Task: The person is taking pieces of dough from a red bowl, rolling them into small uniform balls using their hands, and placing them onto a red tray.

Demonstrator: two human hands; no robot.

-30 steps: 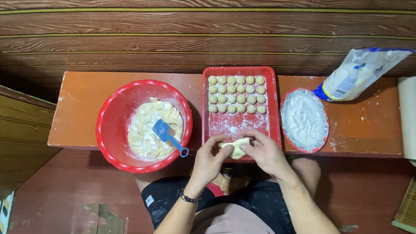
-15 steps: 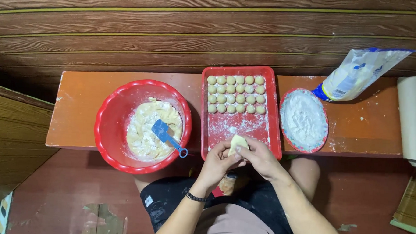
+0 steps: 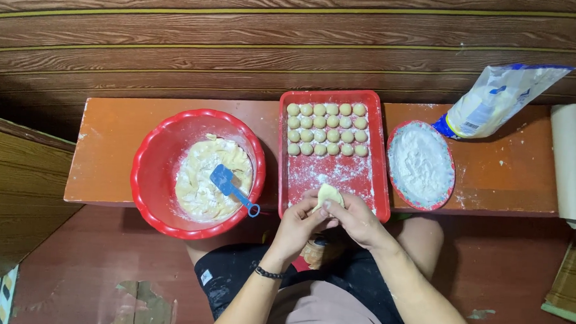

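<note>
Dough, a pale flattened piece (image 3: pixel 328 195), is pinched between the fingertips of both hands over the near end of the red rectangular plastic tray (image 3: pixel 377 185). The left hand (image 3: pixel 298 224) grasps the piece from below left, and the right hand (image 3: pixel 358 220) grasps it from below right, the two hands touching each other. A dark beaded bracelet (image 3: pixel 269 272) circles the left wrist. The tray lies on the orange wooden worktop (image 3: pixel 111 141), its floor dusted with flour. Rows of small round dough balls (image 3: pixel 327 129) fill its far half. Left of the tray, touching it, stands a large red plastic bowl (image 3: pixel 155 169) holding yellowish dough (image 3: pixel 200 177), with a blue spatula (image 3: pixel 227 182) resting in it, handle toward the near rim. Right of the tray, just beside it, sits a red-rimmed plate of white flour (image 3: pixel 421 162). Behind the plate a white and blue plastic flour bag (image 3: pixel 498 100) leans tilted. At the far right end of the worktop lies a cream paper roll (image 3: pixel 574 161).
</note>
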